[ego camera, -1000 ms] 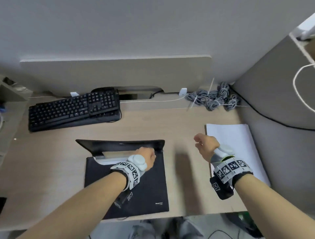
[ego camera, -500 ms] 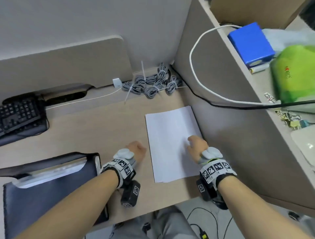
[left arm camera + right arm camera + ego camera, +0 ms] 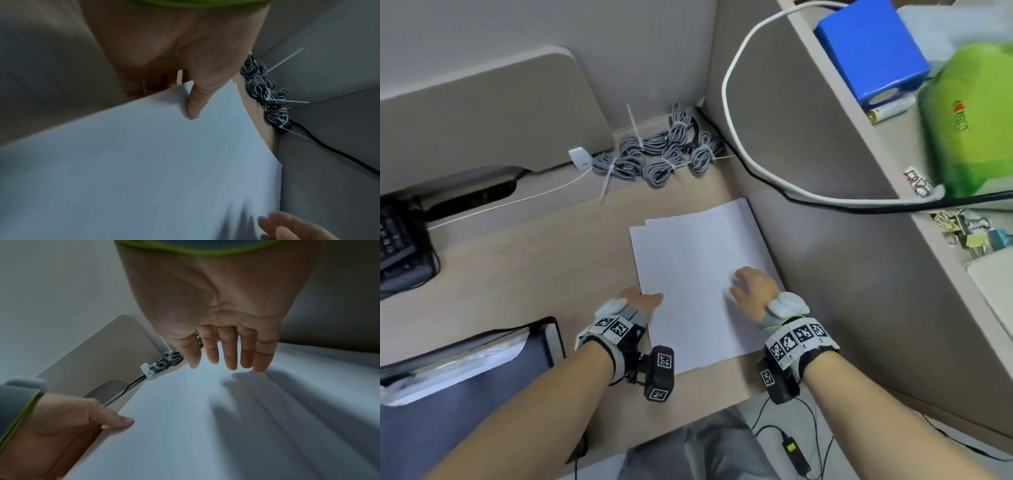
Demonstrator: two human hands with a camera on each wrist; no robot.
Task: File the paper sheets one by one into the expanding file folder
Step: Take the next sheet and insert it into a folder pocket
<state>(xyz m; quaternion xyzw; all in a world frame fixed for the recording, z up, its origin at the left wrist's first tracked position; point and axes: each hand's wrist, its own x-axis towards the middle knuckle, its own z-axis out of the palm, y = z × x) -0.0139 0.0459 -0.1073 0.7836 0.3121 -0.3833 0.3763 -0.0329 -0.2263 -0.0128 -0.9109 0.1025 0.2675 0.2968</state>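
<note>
Under the thumb of the left hand (image 3: 641,301), the near-left edge of the top paper sheet (image 3: 698,274) is pinched, with the other fingers (image 3: 144,87) tucked beneath the edge, as the left wrist view shows. Beyond the thumb, the sheet lies on a small stack of paper (image 3: 751,219) on the tabletop (image 3: 544,260), whose offset far corners show that more than one sheet remains. The right hand (image 3: 755,291) is spread flat, fingers straight and slightly apart, their tips resting on or just above the sheet near its right side; contact cannot be told for certain. To the left of the left hand, well apart from the stack, the expanding file folder (image 3: 482,356) lies open with white paper showing in its mouth.

The step in hand is judged to be the separating of a single sheet. It is best done by lifting only the pinched edge while the lower sheets are held down by the right fingers, so that just one is carried. Creasing is avoided if the sheet is peeled slowly and supported before it is moved toward the folder.
</note>
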